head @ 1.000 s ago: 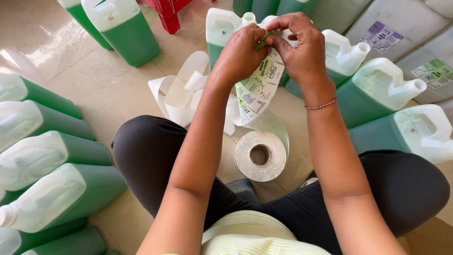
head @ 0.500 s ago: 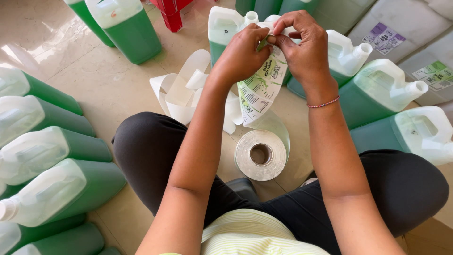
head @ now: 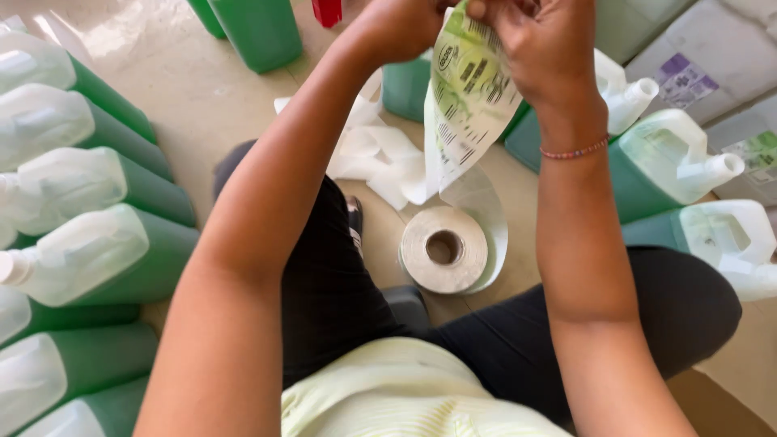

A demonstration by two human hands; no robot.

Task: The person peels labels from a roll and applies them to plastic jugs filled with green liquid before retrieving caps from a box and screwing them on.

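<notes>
Both hands up at the top edge of the head view, each grip pinched shut on the same printed label [head: 469,97] — left hand [head: 405,28] on its upper left corner, right hand [head: 546,48] on the upper right, fingertips partly cut off by the frame. Compared with half a second ago the hands sit higher and closer to the camera, and the label hangs longer and more open below them; the roll and jugs lie as before. Label is white-and-green, glossy, curled lengthwise, its lower end running down into a pale backing strip [head: 486,202] that leads to the label roll [head: 443,249] lying flat on the floor between the knees. Crumpled white backing scraps [head: 376,158] heaped just beside the roll. Green jugs with translucent tops lie in a row at left [head: 97,251]; more at right [head: 680,162], near the right forearm
</notes>
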